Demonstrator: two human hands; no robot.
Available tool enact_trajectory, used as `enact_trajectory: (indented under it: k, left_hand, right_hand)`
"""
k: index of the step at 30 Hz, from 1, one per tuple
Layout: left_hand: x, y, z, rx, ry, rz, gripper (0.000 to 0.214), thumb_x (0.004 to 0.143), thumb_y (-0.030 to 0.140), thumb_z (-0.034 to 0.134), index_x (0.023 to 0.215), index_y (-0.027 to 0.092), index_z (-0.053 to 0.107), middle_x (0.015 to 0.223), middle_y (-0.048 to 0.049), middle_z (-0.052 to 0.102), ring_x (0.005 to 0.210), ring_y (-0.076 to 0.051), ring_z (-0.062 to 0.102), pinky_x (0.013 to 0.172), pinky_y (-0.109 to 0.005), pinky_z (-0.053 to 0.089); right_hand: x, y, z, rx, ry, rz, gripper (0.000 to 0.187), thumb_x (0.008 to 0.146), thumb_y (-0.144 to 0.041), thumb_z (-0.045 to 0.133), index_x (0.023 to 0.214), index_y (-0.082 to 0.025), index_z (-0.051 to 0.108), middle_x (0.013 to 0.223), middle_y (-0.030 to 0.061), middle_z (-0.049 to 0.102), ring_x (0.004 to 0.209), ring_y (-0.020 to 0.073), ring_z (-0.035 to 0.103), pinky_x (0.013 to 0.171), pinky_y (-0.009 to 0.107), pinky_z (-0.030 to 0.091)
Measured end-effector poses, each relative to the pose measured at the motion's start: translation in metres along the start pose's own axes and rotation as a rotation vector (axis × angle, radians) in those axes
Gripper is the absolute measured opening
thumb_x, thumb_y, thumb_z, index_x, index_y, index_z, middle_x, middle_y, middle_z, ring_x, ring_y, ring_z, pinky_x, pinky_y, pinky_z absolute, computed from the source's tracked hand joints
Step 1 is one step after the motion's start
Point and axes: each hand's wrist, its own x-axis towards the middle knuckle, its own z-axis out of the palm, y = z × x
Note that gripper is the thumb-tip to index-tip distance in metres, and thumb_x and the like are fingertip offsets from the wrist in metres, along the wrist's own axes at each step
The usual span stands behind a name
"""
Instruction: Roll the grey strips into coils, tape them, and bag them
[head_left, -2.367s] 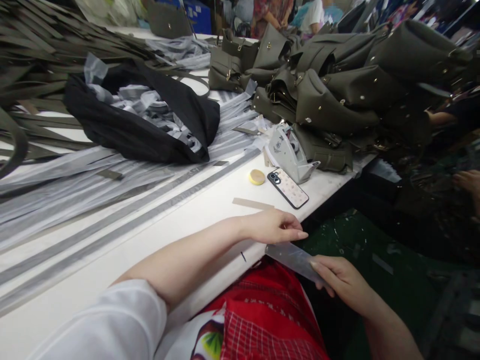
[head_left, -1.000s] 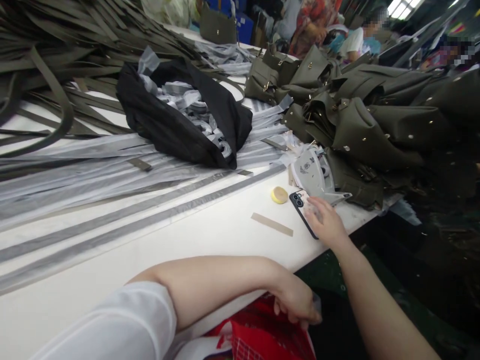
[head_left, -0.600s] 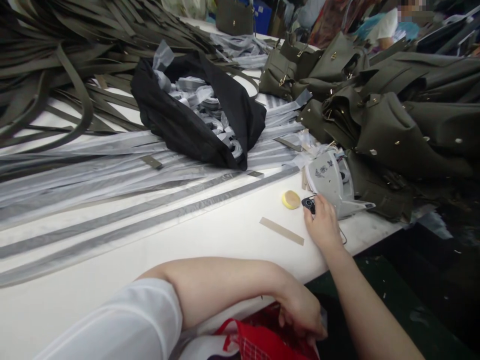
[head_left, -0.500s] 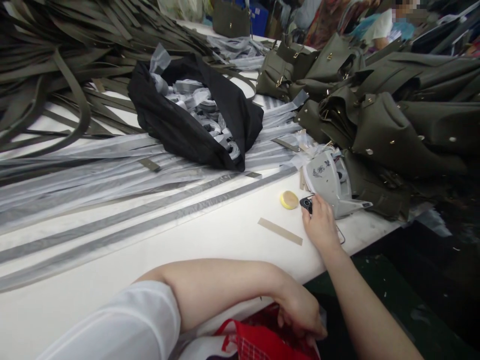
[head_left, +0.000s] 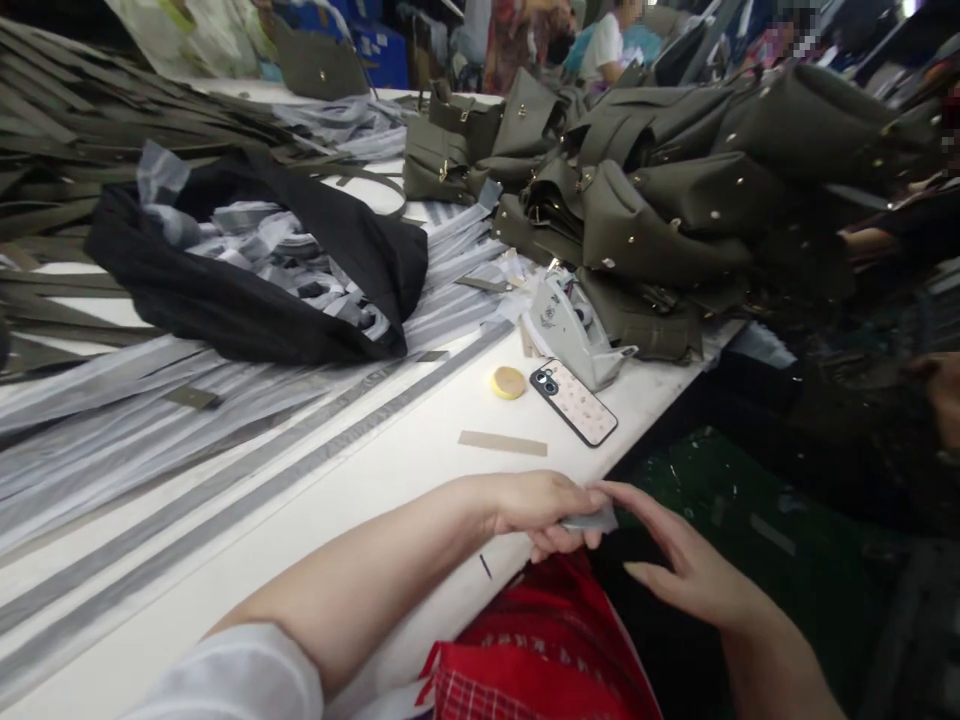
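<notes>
My left hand (head_left: pixel 544 505) is closed around a small grey piece in translucent film (head_left: pixel 596 520), above the table's front edge; most of it is hidden by the fingers. My right hand (head_left: pixel 697 570) reaches in from the right, thumb and fingers apart, its fingertips at the film piece beside my left thumb. Whether they touch it I cannot tell. Beyond the hands a phone in a pink patterned case (head_left: pixel 577 402) lies on the white table (head_left: pixel 420 460). Left of it are a yellow-edged roll of tape (head_left: pixel 508 382) and a flat beige strip (head_left: pixel 502 443).
A grey tape dispenser (head_left: pixel 574 335) stands behind the phone. Dark olive bags (head_left: pixel 630 220) are heaped at the back right. A black cloth bag (head_left: pixel 330 330) full of film-wrapped coils sits at left, near long film-covered straps (head_left: pixel 187 410). Other people are at the back and right.
My right hand has left the phone and come down to my left hand, which has risen from the red apron with the film piece. The view has turned right.
</notes>
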Motion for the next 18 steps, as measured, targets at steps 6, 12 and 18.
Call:
enact_trajectory:
  k: [6, 12, 18]
  left_hand:
    - [-0.008, 0.009, 0.021, -0.218, -0.09, 0.097, 0.041, 0.089, 0.055, 0.052, 0.093, 0.014, 0.058, 0.047, 0.0099, 0.032, 0.033, -0.004, 0.023, 0.04, -0.019, 0.038]
    - [-0.011, 0.017, 0.045, -0.303, -0.064, 0.235, 0.039, 0.087, 0.042, 0.062, 0.11, 0.01, 0.062, 0.058, 0.0058, 0.045, 0.041, -0.005, 0.042, 0.051, -0.022, 0.045]
    - [-0.002, 0.041, 0.049, -0.456, 0.037, 0.497, 0.04, 0.081, 0.021, 0.068, 0.119, 0.012, 0.064, 0.096, -0.0094, 0.069, 0.089, -0.019, 0.069, 0.086, -0.03, 0.048]
  right_hand:
    - [-0.004, 0.027, 0.053, 0.042, 0.319, 0.059, 0.052, 0.087, -0.041, 0.063, 0.134, -0.023, 0.05, 0.136, 0.0123, 0.058, 0.127, 0.0282, 0.053, 0.11, 0.048, 0.04]
    - [-0.008, 0.03, 0.057, 0.243, 0.353, 0.046, 0.042, 0.096, -0.049, 0.045, 0.124, -0.022, 0.062, 0.125, 0.0103, 0.067, 0.118, 0.0283, 0.06, 0.105, 0.044, 0.044]
    - [-0.012, 0.021, 0.065, 0.429, 0.243, 0.029, 0.039, 0.095, -0.049, 0.05, 0.114, -0.02, 0.068, 0.108, 0.0105, 0.071, 0.106, 0.0276, 0.063, 0.098, 0.044, 0.045]
